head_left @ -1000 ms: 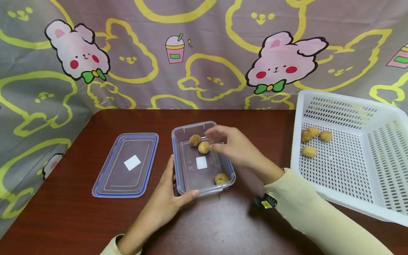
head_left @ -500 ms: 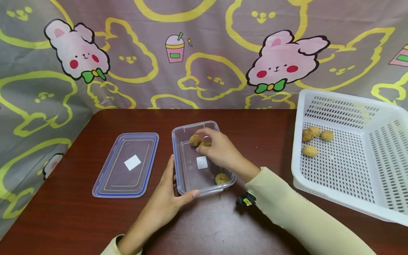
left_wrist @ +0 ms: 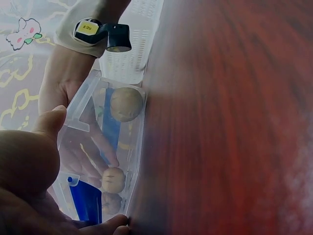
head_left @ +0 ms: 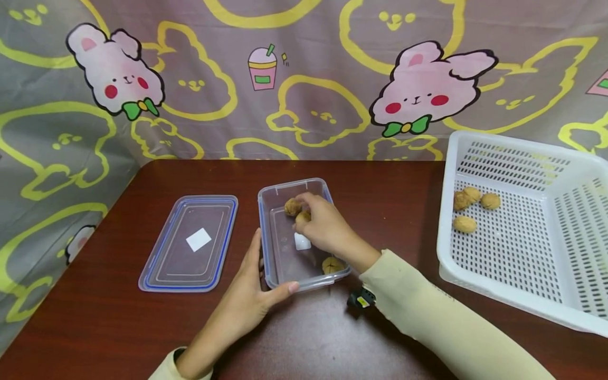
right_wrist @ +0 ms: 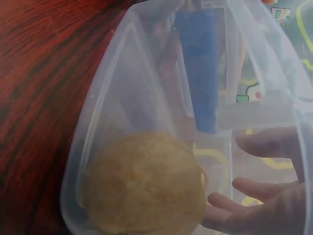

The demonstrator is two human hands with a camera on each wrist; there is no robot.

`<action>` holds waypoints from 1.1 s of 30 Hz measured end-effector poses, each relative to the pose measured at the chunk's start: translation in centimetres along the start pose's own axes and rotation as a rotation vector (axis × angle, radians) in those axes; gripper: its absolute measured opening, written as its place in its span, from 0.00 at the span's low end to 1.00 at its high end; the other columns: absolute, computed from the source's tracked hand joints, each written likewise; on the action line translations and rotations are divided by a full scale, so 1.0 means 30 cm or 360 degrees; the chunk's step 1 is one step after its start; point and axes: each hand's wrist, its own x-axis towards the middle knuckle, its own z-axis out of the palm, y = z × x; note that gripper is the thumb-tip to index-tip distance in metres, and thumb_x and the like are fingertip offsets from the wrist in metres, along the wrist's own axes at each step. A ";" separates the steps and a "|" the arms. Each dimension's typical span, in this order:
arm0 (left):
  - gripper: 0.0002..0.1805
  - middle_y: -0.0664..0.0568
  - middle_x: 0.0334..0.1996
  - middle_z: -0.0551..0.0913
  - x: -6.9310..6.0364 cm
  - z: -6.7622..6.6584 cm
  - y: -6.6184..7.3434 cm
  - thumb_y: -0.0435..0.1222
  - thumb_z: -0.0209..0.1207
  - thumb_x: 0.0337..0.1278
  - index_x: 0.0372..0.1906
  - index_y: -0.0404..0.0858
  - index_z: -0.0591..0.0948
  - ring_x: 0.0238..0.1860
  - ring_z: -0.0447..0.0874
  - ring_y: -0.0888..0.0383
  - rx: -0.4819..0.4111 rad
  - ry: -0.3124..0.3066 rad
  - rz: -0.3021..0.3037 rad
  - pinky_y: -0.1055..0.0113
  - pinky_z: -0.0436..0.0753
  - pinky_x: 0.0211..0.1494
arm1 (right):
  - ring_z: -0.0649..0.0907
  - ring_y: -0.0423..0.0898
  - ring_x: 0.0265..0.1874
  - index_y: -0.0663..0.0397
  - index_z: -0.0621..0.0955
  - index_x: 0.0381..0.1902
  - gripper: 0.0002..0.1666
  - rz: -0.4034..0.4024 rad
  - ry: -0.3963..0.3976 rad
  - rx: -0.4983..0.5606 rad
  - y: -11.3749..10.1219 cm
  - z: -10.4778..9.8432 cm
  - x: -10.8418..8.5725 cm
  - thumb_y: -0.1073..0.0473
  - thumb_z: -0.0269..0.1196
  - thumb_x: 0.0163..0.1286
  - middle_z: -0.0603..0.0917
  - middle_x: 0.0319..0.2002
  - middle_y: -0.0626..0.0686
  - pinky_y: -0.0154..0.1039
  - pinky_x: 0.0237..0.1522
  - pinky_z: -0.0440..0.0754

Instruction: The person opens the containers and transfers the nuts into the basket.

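My left hand (head_left: 244, 287) grips the near left corner of a clear plastic food container (head_left: 285, 269), its thumb along the front rim. Inside lie 3 walnuts. One walnut (head_left: 292, 207) rests near the far left side, and another walnut (head_left: 331, 265) sits in the near right corner. My right hand (head_left: 325, 224) reaches in over the right wall and pinches the third walnut (head_left: 303, 217) between thumb and fingers. The left wrist view shows this walnut (left_wrist: 113, 180) low in the container. In the right wrist view, the corner walnut (right_wrist: 144, 183) looms close.
A clear lid with a blue seal (head_left: 190, 248) lies flat on the dark red table (head_left: 389, 195) at left. On the right stands a white perforated basket (head_left: 522, 253) with several walnuts (head_left: 491, 201). A patterned curtain (head_left: 323, 63) hangs behind the table.
My right hand has moved left and down into the container, and its fingers have closed round a walnut. My left hand keeps its hold. The head view has shifted slightly.
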 end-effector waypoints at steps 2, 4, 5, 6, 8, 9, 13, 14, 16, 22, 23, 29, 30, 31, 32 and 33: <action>0.68 0.37 0.84 0.51 0.000 0.000 0.000 0.52 0.76 0.56 0.87 0.49 0.38 0.72 0.73 0.39 0.0002 -0.0001 0.0001 0.43 0.77 0.70 | 0.81 0.59 0.64 0.63 0.77 0.66 0.30 0.0011 -0.0003 0.0038 0.002 0.004 -0.003 0.67 0.66 0.65 0.82 0.62 0.64 0.55 0.68 0.78; 0.68 0.37 0.84 0.51 0.001 0.000 0.000 0.52 0.76 0.55 0.87 0.49 0.38 0.73 0.72 0.39 0.0002 -0.0002 0.0001 0.43 0.77 0.71 | 0.80 0.59 0.64 0.63 0.78 0.65 0.29 0.0031 -0.0016 0.0069 0.005 0.012 -0.005 0.67 0.65 0.65 0.82 0.63 0.65 0.55 0.69 0.77; 0.68 0.37 0.84 0.51 0.001 0.000 0.000 0.52 0.76 0.56 0.87 0.49 0.37 0.73 0.72 0.39 0.0004 -0.0003 0.0001 0.42 0.77 0.71 | 0.80 0.59 0.65 0.63 0.78 0.65 0.28 0.0039 -0.0025 0.0080 0.007 0.018 -0.006 0.68 0.65 0.65 0.82 0.63 0.65 0.55 0.69 0.77; 0.69 0.37 0.84 0.51 0.001 0.000 0.000 0.52 0.76 0.56 0.87 0.49 0.37 0.73 0.72 0.39 0.0007 -0.0003 0.0000 0.42 0.76 0.71 | 0.80 0.59 0.65 0.63 0.78 0.64 0.28 0.0046 -0.0036 0.0085 0.009 0.023 -0.007 0.68 0.65 0.65 0.82 0.63 0.65 0.55 0.69 0.76; 0.68 0.37 0.84 0.50 0.002 0.001 0.000 0.52 0.76 0.56 0.87 0.49 0.37 0.73 0.72 0.39 0.0006 -0.0006 -0.0002 0.43 0.77 0.71 | 0.80 0.59 0.65 0.62 0.78 0.64 0.28 0.0066 -0.0067 0.0080 0.011 0.035 -0.008 0.68 0.66 0.65 0.81 0.63 0.65 0.55 0.69 0.76; 0.68 0.37 0.84 0.50 0.002 0.002 0.000 0.52 0.76 0.56 0.87 0.49 0.37 0.73 0.72 0.39 0.0004 -0.0008 -0.0003 0.43 0.77 0.71 | 0.80 0.59 0.64 0.62 0.78 0.64 0.29 0.0070 -0.0079 0.0073 0.013 0.041 -0.009 0.68 0.66 0.65 0.81 0.63 0.65 0.55 0.68 0.77; 0.68 0.36 0.84 0.50 0.003 0.003 0.002 0.52 0.76 0.56 0.87 0.48 0.37 0.73 0.72 0.38 0.0004 -0.0015 -0.0005 0.42 0.77 0.70 | 0.81 0.58 0.62 0.61 0.79 0.63 0.29 0.0096 -0.0109 0.0104 0.016 0.054 -0.007 0.70 0.66 0.62 0.82 0.61 0.64 0.53 0.65 0.78; 0.68 0.36 0.84 0.50 0.004 0.003 0.003 0.53 0.75 0.56 0.87 0.48 0.37 0.73 0.72 0.38 0.0010 -0.0017 -0.0006 0.42 0.77 0.71 | 0.82 0.57 0.61 0.62 0.79 0.63 0.29 0.0111 -0.0117 0.0137 0.018 0.055 -0.005 0.70 0.66 0.61 0.82 0.61 0.64 0.52 0.64 0.79; 0.69 0.36 0.84 0.49 0.004 0.003 0.004 0.53 0.75 0.56 0.87 0.48 0.37 0.74 0.71 0.38 0.0024 -0.0020 -0.0010 0.41 0.75 0.72 | 0.82 0.56 0.59 0.62 0.79 0.63 0.30 0.0139 -0.0147 0.0227 0.018 0.054 -0.004 0.72 0.65 0.60 0.82 0.60 0.64 0.47 0.58 0.82; 0.69 0.37 0.84 0.50 0.002 0.000 0.007 0.54 0.75 0.56 0.87 0.49 0.37 0.73 0.72 0.39 0.0025 -0.0021 -0.0030 0.43 0.77 0.70 | 0.83 0.52 0.53 0.65 0.79 0.64 0.31 0.0159 -0.0251 0.0392 0.022 0.055 -0.001 0.72 0.62 0.59 0.82 0.58 0.63 0.36 0.43 0.84; 0.69 0.37 0.84 0.50 0.001 -0.001 0.007 0.53 0.75 0.56 0.87 0.49 0.37 0.72 0.73 0.39 0.0018 -0.0022 -0.0034 0.43 0.78 0.69 | 0.83 0.52 0.52 0.65 0.79 0.63 0.31 0.0157 -0.0264 0.0390 0.022 0.055 -0.001 0.72 0.62 0.60 0.82 0.57 0.63 0.36 0.43 0.84; 0.69 0.36 0.84 0.49 -0.001 -0.004 0.009 0.55 0.75 0.56 0.87 0.48 0.36 0.72 0.73 0.39 0.0044 -0.0025 -0.0046 0.41 0.76 0.71 | 0.82 0.48 0.47 0.67 0.80 0.60 0.27 0.0184 -0.0350 0.0492 0.023 0.057 0.005 0.72 0.65 0.61 0.83 0.53 0.61 0.34 0.45 0.83; 0.69 0.36 0.84 0.49 -0.001 -0.004 0.009 0.55 0.75 0.56 0.87 0.47 0.37 0.72 0.72 0.40 0.0049 -0.0024 -0.0044 0.41 0.76 0.72 | 0.82 0.47 0.46 0.67 0.80 0.60 0.27 0.0192 -0.0360 0.0524 0.024 0.058 0.007 0.73 0.65 0.61 0.82 0.52 0.61 0.34 0.45 0.83; 0.69 0.37 0.84 0.49 -0.001 -0.004 0.008 0.55 0.75 0.56 0.87 0.47 0.37 0.72 0.72 0.40 0.0049 -0.0024 -0.0043 0.42 0.76 0.72 | 0.81 0.47 0.45 0.68 0.80 0.60 0.27 0.0203 -0.0371 0.0556 0.025 0.059 0.008 0.74 0.64 0.60 0.82 0.52 0.61 0.34 0.46 0.84; 0.69 0.37 0.84 0.49 -0.002 -0.004 0.008 0.54 0.75 0.56 0.87 0.47 0.36 0.72 0.73 0.40 0.0048 -0.0023 -0.0044 0.42 0.77 0.71 | 0.81 0.46 0.44 0.68 0.80 0.60 0.28 0.0215 -0.0385 0.0585 0.026 0.060 0.009 0.74 0.64 0.59 0.82 0.51 0.60 0.33 0.46 0.84; 0.69 0.37 0.84 0.49 -0.001 -0.003 0.008 0.54 0.75 0.56 0.87 0.47 0.36 0.71 0.74 0.41 0.0039 -0.0025 -0.0043 0.43 0.77 0.70 | 0.81 0.46 0.43 0.68 0.79 0.60 0.28 0.0225 -0.0401 0.0614 0.027 0.060 0.010 0.75 0.64 0.59 0.82 0.50 0.60 0.33 0.46 0.84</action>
